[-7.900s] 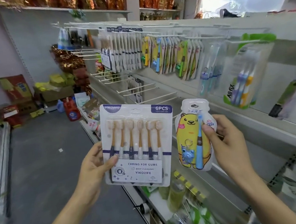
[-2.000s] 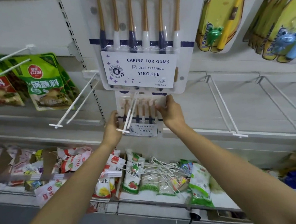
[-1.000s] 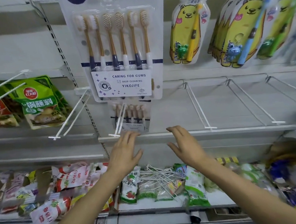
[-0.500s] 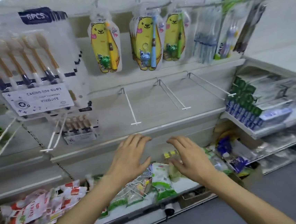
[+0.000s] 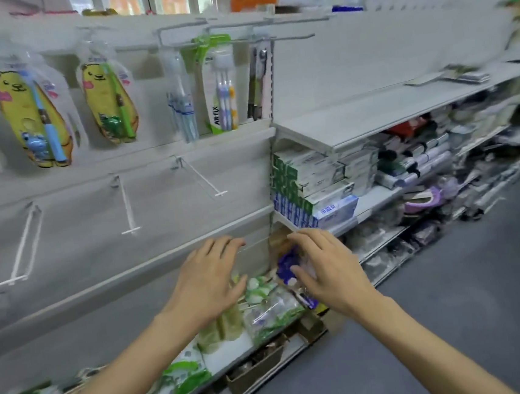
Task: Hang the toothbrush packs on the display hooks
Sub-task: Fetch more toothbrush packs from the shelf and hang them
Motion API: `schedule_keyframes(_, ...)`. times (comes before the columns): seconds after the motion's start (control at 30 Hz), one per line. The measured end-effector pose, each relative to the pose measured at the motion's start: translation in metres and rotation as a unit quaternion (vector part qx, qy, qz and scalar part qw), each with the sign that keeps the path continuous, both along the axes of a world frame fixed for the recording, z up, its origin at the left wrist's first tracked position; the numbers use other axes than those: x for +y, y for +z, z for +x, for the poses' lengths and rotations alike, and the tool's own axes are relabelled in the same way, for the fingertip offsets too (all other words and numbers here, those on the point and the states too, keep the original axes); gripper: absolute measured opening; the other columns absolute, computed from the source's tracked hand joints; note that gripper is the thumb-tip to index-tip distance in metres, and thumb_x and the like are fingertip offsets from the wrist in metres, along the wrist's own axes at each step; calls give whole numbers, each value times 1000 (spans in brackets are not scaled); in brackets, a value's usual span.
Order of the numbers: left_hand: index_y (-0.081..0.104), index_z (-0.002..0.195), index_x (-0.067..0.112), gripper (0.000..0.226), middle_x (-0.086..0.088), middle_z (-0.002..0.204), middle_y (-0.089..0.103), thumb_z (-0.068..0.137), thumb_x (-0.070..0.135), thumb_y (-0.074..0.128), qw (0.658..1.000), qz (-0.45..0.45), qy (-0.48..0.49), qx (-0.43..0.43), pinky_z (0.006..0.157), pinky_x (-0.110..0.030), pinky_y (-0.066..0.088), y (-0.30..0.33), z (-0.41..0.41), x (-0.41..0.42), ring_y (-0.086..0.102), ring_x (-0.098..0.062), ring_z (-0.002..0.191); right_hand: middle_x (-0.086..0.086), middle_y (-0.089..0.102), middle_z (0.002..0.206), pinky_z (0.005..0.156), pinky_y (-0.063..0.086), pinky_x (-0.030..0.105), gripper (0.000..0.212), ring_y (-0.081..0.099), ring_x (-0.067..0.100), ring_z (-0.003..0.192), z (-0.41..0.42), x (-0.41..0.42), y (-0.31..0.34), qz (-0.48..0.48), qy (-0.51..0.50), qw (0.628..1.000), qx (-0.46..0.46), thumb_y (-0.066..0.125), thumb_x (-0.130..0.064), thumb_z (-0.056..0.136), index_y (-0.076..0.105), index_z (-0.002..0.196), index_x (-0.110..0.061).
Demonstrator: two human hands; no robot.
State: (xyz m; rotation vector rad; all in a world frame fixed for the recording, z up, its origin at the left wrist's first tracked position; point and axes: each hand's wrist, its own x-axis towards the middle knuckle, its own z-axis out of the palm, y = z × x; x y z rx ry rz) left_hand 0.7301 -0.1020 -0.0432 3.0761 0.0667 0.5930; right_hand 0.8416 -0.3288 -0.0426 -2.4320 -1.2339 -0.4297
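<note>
**Both hands empty in front of the toothbrush display**

The left hand [image 5: 208, 282] and the right hand [image 5: 329, 269] are held out side by side in front of the grey display wall [image 5: 366, 56], palms down. The fingers of both hands are loosely spread and a little bent, and they hold nothing. The two hands do not touch each other.

The toothbrush packs hang on the upper row of hooks. At the left there is a clear pack with a yellow bear card and a blue toothbrush [image 5: 35, 120], and beside it a similar yellow bear pack with a green toothbrush [image 5: 110, 103]. To the right of them hang a clear pack of pale blue toothbrushes [image 5: 181, 102], a white and green pack with purple and orange toothbrushes [image 5: 222, 98] and a narrow dark pack [image 5: 257, 86].

Below this row three white wire hooks [image 5: 126, 206] stand out from the wall with nothing on them. Under the hands, a low shelf [image 5: 226, 355] carries green and white plastic bags [image 5: 263, 311]. To the right, a white shelf [image 5: 371, 116] is above stacked green and blue boxes [image 5: 312, 198]. The grey floor [image 5: 455, 321] is at the lower right. The picture is blurred at the edges.
</note>
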Motion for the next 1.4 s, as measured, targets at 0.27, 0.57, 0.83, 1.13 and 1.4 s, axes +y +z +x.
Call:
schedule_keyframes(0.27,46,139,20,63,0,132,56,85,51,53,999,12,-42,-19,98,-38,48,28,110,-103,54,-22,119,1,54,140,107,42,34,58,50,24,128,89,-112,27,-39,-65,997,-25,70,-33,88,51,141,-15)
schedule_keyframes(0.57,46,137,21,60,0,133,54,85,47,57,996,25,-82,-11,104,-39,44,42,223,-167,50,-22,121,-1,54,139,103,44,35,56,49,22,128,175,-173,36,-16,-103,994,-15,71,-32,87,53,138,-17)
schedule_keyframes(0.83,51,132,20,53,1,126,58,84,43,57,992,6,-121,-23,96,-36,48,35,354,-214,54,-21,113,-1,55,137,102,45,34,51,52,23,125,287,-224,26,-21,-119,993,-8,71,-32,88,54,133,-16)
schedule_keyframes(1.13,52,126,22,47,3,124,57,86,46,50,985,-13,-172,-25,93,-37,48,41,516,-275,54,-21,111,-7,51,137,100,46,33,47,49,18,127,438,-295,39,-3,-155,988,14,66,-36,92,50,135,-21)
schedule_keyframes(1.4,52,126,24,45,8,124,55,86,44,56,977,-46,-207,-21,94,-32,45,55,630,-323,53,-16,110,-7,49,140,97,47,33,49,46,15,128,557,-345,42,23,-166,985,28,63,-39,94,46,138,-24)
